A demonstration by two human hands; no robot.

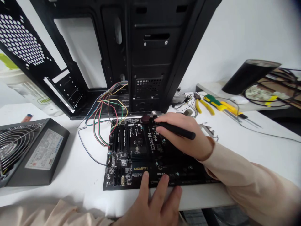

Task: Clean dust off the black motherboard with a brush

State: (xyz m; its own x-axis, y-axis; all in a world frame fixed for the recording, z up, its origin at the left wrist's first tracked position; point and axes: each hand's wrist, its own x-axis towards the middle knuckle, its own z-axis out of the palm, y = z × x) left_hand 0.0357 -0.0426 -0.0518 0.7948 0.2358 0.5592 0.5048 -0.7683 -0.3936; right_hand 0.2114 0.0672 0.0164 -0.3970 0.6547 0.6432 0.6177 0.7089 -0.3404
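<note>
A black motherboard (138,147) marked GIGABYTE lies flat on the white table, with thin coloured wires (101,106) running from its left side into the black computer case (150,62) behind it. My right hand (185,131) is closed round the black handle of a brush-like tool (178,130), whose dark reddish head is over the board's upper part. Whether the head touches the board is hard to tell. My left hand (155,201) has its fingers spread, with the fingertips on the board's front edge and nothing held.
A power supply (44,153) with a fan sits at the left. Behind the case's left side stands a clear plastic container (28,91). Yellow-handled pliers (203,105), screwdrivers (218,105) and cables are at the right, near a black cylinder (249,75).
</note>
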